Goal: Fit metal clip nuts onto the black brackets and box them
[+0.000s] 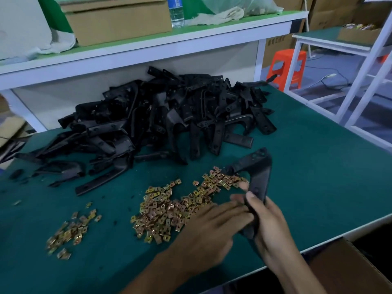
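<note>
My right hand [273, 225] grips the lower arm of an angled black bracket [257, 172] that stands tilted over the green table. My left hand [214, 225] lies with its fingers stretched out over the near edge of a large spread of brass-coloured clip nuts [176, 206], the fingertips touching the bracket beside my right thumb. Whether a nut is between the fingers is hidden. A smaller scatter of clip nuts [70, 232] lies to the left. Behind them a big heap of black brackets [161, 119] fills the back of the table.
The table edge [331, 232] runs along the right, with an open cardboard box [347, 266] below it. A white shelf [148, 49] above the heap carries a cardboard box [118, 20] and a water bottle [177, 11]. An orange stool [286, 66] stands beyond.
</note>
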